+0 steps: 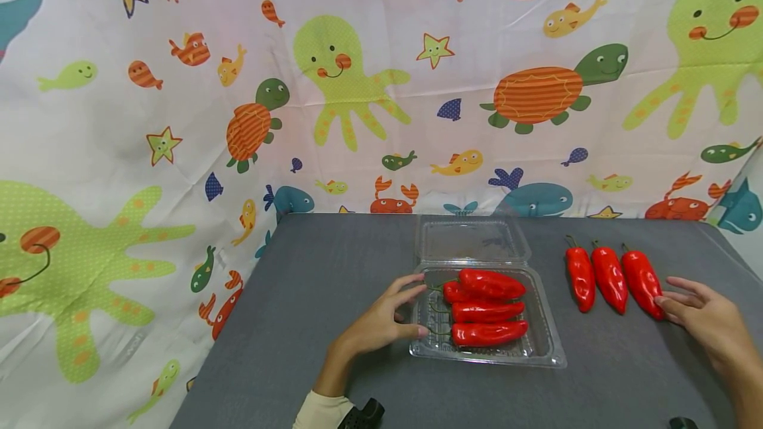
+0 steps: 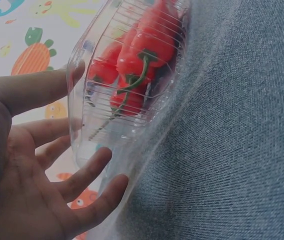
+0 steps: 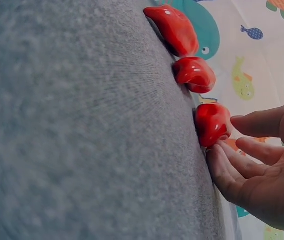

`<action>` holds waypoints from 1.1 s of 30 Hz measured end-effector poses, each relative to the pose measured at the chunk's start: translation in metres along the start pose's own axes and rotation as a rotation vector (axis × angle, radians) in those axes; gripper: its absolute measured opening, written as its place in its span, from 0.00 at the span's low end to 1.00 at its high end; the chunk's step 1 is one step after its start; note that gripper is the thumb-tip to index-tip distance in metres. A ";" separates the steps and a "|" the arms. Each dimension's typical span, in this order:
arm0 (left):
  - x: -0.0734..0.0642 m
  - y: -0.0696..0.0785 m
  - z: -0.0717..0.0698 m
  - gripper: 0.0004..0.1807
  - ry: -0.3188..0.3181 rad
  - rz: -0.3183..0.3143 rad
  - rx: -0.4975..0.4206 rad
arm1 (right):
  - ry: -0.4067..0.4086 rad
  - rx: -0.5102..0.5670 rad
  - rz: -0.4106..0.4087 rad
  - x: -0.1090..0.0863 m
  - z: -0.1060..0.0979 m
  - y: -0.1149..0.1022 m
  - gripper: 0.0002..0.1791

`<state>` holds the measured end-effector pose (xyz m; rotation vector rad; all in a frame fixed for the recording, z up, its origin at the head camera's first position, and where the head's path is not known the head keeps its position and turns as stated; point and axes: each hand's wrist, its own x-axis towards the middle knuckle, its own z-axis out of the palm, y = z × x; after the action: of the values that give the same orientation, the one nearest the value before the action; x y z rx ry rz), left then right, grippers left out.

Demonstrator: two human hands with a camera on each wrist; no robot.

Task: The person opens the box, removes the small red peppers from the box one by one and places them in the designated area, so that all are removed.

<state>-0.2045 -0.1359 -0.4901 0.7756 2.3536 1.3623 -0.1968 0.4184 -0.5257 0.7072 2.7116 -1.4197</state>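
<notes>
A clear hinged plastic box (image 1: 551, 349) stands on the table with its lid folded back, holding several glossy red peppers (image 1: 489, 333), green stems toward the left. My left hand (image 1: 381, 323) is at the box's left side, fingers spread and fingertips at the rim. In the left wrist view the thumb (image 2: 77, 72) lies against the clear wall. To the right of the box, three red peppers lie side by side, tips toward me. My right hand (image 1: 703, 313) pinches the lower tip of the rightmost red pepper (image 1: 640, 280), with thumb and fingers around its end (image 3: 213, 124).
The open lid (image 1: 471, 240) lies flat behind the box. Two more loose peppers, the middle one (image 1: 609, 277) and the left one (image 1: 580, 277), lie between box and right hand. A sea-animal print cloth (image 1: 369, 177) hangs behind the grey table (image 1: 334, 263).
</notes>
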 end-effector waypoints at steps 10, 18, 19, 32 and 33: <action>0.000 -0.001 0.000 0.42 0.003 0.002 0.009 | 0.060 -0.041 0.026 -0.012 -0.006 -0.016 0.33; 0.000 -0.002 0.001 0.43 0.008 0.001 0.018 | 0.089 -0.061 -0.023 -0.028 -0.008 -0.036 0.33; 0.001 -0.002 0.001 0.43 0.008 0.002 0.019 | 0.090 -0.063 -0.024 -0.030 -0.008 -0.038 0.33; 0.000 0.000 0.000 0.42 0.002 -0.012 0.008 | 0.082 -0.059 -0.111 -0.050 0.000 -0.070 0.39; 0.000 0.000 0.001 0.42 0.003 -0.011 0.009 | 0.079 -0.053 -0.125 -0.051 0.002 -0.072 0.39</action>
<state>-0.2042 -0.1358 -0.4906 0.7621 2.3640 1.3501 -0.1793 0.3618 -0.4601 0.6133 2.8891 -1.3656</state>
